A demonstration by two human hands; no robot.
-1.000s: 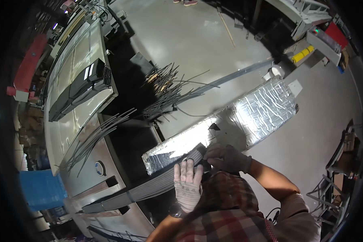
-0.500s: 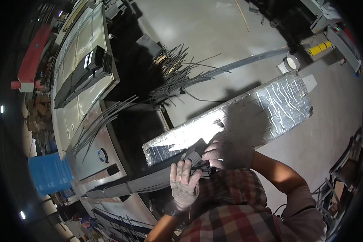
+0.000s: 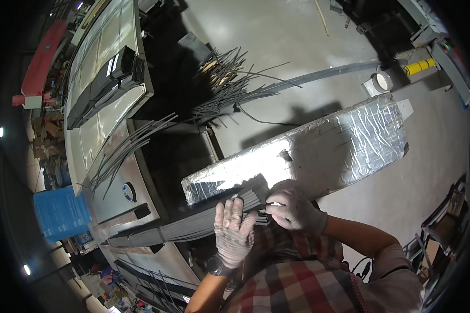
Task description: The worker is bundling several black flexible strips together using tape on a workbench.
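Note:
A long bundle of thin dark grey strips [image 3: 190,225] runs from the left towards my body, bound with a band partway along. Near its cut end, my left hand [image 3: 235,229], in a pale dusty glove, lies across the bundle and holds it, thumb apart from the fingers. Just to the right, my gloved right hand [image 3: 296,209] is closed in a pinch beside the strip ends. Something small and white shows at its fingertips, too small to name.
A foil-wrapped block [image 3: 373,128] lies just beyond my hands. Loose dark strips [image 3: 230,83] are heaped farther off, and others hang over the metal machine [image 3: 109,201] at left. A black bundle [image 3: 102,91] rests on its panel. A blue drum [image 3: 62,214] stands far left.
My right hand has drawn slightly nearer and turned, its fingers now pinched beside the bundle's end. My left hand keeps its hold with a slight shift left. The whole view has shifted a little.

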